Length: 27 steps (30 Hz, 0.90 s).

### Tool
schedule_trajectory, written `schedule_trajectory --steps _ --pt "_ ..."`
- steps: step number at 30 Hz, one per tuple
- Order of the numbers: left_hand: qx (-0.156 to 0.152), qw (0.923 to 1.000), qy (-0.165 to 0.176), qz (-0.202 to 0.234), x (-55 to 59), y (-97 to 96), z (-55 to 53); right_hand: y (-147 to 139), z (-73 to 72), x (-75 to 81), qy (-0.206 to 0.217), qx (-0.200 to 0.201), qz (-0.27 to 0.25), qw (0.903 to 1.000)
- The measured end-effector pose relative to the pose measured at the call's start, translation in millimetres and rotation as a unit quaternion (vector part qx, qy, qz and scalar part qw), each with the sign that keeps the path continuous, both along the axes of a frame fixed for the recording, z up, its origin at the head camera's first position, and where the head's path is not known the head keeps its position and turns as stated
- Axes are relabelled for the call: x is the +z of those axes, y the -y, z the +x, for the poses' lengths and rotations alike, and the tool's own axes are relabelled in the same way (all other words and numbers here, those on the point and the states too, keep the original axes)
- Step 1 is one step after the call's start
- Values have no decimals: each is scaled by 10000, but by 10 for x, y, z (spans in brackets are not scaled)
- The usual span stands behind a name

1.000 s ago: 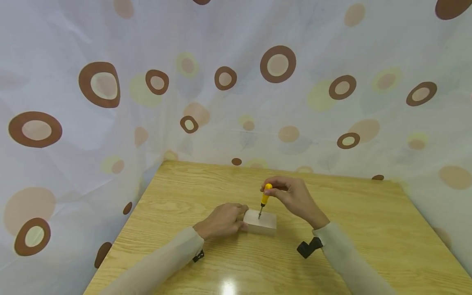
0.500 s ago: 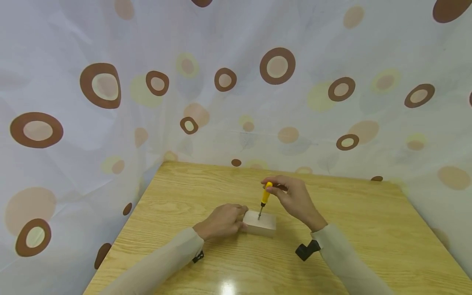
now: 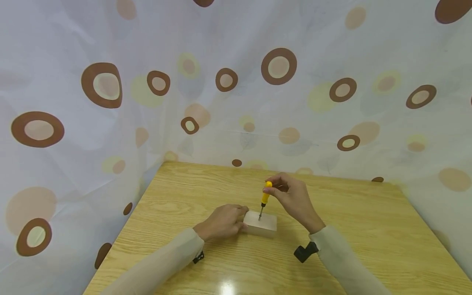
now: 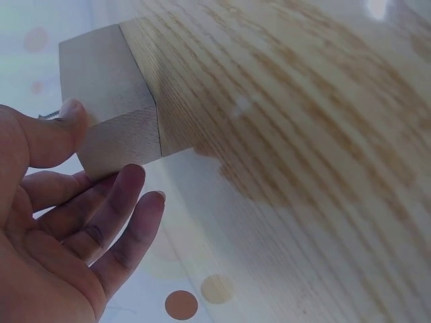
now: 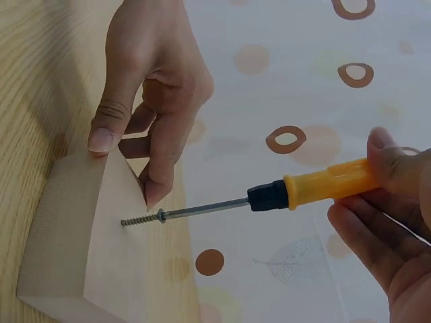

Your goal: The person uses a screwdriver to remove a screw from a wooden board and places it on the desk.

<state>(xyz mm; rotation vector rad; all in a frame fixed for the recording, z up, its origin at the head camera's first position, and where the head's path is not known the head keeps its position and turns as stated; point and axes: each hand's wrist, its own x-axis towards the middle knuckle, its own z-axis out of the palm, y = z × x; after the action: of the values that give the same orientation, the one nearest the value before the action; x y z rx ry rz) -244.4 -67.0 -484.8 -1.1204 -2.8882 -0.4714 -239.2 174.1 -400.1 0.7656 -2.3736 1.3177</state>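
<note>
A pale wooden block lies on the table, its left end between the thumb and fingers of my left hand. A screw stands in the block's top face, most of its thread showing above the wood. The tip of a yellow screwdriver with a black collar meets the screw's head, tool and screw in one line. My right hand pinches the top of the screwdriver's handle between thumb and fingers. In the left wrist view, the left thumb lies on the block near its edge, fingers at the far side.
The light wood-grain table runs back to a white curtain with brown and beige circles, which also hangs at both sides. A black wrist camera mount sits under the right sleeve. Light glares off the table's front.
My right hand has shifted slightly and its fingers have changed position around the screwdriver's handle. The left hand and the block stay where they were.
</note>
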Motion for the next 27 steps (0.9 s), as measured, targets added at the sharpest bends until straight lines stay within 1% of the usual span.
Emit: schedule_trajectory --steps 2,4,6,8,10,15,17,19,21,24,27 --pt "17 10000 -13 -29 4 -7 -1 -20 -12 15 40 200 32 9998" --pt "32 10000 -25 -57 2 -12 -5 -47 -28 36 196 403 66 9990" --pt "35 10000 -38 -61 1 -14 -5 -69 -43 48 342 486 123 9982" --pt "34 10000 -39 -52 -2 -14 -6 -73 -49 42 392 419 139 9983" --pt "38 10000 -13 -51 -1 -12 -1 -57 -36 26 381 255 103 9989" --pt "23 10000 -25 -38 -9 -6 2 3 -1 -22 176 -223 -40 9996" --pt "18 10000 -52 -35 -13 -5 0 9 7 -23 79 -299 -34 9995" --pt "21 10000 -47 -21 -16 -2 -2 7 9 -11 43 -199 -21 9998" --pt "28 10000 -42 -11 -14 2 0 -6 1 3 72 53 29 10000" --pt "37 10000 -31 5 -8 3 2 -30 -16 32 234 387 129 9989" --pt "24 10000 -18 11 -4 6 7 -35 -13 44 400 362 194 9984"
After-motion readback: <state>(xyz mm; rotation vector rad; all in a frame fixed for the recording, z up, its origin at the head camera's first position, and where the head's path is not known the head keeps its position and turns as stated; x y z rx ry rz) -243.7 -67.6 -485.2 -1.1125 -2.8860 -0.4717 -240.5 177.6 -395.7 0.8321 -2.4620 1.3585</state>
